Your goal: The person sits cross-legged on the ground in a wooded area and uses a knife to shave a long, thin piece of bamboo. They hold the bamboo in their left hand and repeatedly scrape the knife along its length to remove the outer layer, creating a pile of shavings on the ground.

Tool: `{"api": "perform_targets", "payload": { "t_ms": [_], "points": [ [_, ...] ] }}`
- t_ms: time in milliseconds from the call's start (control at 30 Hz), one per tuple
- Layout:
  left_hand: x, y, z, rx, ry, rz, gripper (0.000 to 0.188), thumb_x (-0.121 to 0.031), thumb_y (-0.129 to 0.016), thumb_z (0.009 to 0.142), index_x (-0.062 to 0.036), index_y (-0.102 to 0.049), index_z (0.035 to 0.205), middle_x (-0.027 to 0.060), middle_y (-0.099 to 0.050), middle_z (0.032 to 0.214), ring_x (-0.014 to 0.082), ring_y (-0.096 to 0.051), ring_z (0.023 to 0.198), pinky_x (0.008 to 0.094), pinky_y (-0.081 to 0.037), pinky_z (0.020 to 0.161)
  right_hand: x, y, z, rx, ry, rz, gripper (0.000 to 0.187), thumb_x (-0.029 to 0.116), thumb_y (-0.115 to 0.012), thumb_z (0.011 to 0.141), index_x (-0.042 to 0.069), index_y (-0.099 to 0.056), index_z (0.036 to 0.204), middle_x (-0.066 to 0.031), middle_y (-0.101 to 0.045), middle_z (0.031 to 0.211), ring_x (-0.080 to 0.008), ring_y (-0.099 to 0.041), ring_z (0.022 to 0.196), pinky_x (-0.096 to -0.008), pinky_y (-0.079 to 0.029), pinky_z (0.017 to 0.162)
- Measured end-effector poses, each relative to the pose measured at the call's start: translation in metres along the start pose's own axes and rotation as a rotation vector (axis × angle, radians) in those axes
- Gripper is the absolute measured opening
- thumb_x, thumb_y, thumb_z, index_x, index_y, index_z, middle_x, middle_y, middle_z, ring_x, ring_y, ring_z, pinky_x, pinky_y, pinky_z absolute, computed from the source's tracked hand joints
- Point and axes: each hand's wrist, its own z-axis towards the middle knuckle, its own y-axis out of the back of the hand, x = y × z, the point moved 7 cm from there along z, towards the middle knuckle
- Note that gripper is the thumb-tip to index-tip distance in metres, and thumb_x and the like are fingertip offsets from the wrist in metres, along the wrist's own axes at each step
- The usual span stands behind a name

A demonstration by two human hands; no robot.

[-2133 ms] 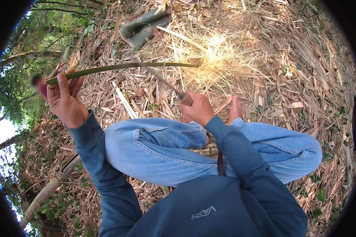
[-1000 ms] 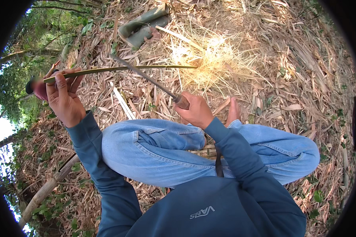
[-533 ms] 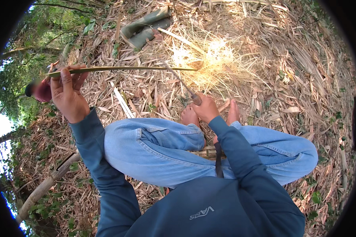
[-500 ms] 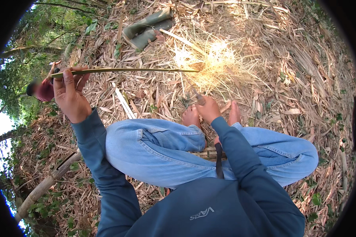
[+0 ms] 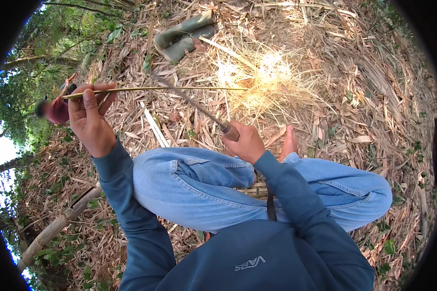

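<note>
Between the thumb and fingers of my left hand (image 5: 93, 121), raised at the left, is one end of a long thin bamboo strip (image 5: 136, 89). The strip runs nearly level to the right, its far end over a pile of pale shavings (image 5: 257, 80). My right hand (image 5: 247, 143) is closed around the wooden handle of a knife (image 5: 192, 102), in front of my feet. Its long narrow blade slants up and left, crossing the strip in the picture; whether they touch I cannot tell.
Dark green rubber boots (image 5: 184, 36) lie beyond the strip. A pale split piece (image 5: 154, 127) rests near my left knee. Dry leaves cover the ground. A bamboo pole (image 5: 58, 228) lies at the lower left. Another person (image 5: 57, 110) is at the far left.
My right hand has lifted slightly left and the knife has swung up, its blade now pointing up and left. The strip has turned in my left hand and looks thinner.
</note>
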Motion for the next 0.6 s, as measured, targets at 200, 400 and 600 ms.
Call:
{"api": "perform_targets", "payload": {
  "t_ms": [200, 400, 600],
  "points": [
    [0.001, 0.000, 0.000, -0.031, 0.001, -0.016, 0.013, -0.012, -0.046, 0.096, -0.0021, -0.051, 0.104, 0.0143, -0.064, 0.093, 0.0254, -0.066, 0.087, 0.0312, -0.059, 0.069, -0.019, 0.004, -0.002, 0.009, -0.047, -0.033, 0.018, 0.023, -0.063, 0.076, 0.006, -0.058, 0.078, -0.0156, -0.061, 0.066, -0.0321, -0.061, 0.062, -0.0404, -0.048, 0.060],
    [0.000, -0.001, -0.003, -0.006, 0.008, -0.042, 0.014, -0.013, -0.047, 0.096, -0.0015, -0.051, 0.103, 0.0143, -0.063, 0.092, 0.0266, -0.066, 0.086, 0.0329, -0.060, 0.071, -0.021, 0.007, -0.002, -0.042, -0.118, -0.164, 0.019, 0.024, -0.062, 0.077, 0.006, -0.059, 0.081, -0.0173, -0.062, 0.068, -0.0347, -0.062, 0.065, -0.0420, -0.048, 0.061],
    [0.002, 0.003, -0.001, -0.064, -0.007, -0.029, 0.014, -0.013, -0.049, 0.095, -0.0017, -0.051, 0.103, 0.0151, -0.064, 0.092, 0.0268, -0.067, 0.087, 0.0324, -0.060, 0.070, -0.017, 0.001, -0.003, 0.035, 0.063, -0.160, 0.019, 0.023, -0.063, 0.076, 0.006, -0.061, 0.083, -0.0179, -0.063, 0.069, -0.0352, -0.063, 0.068, -0.0416, -0.050, 0.063]
  ]
}}
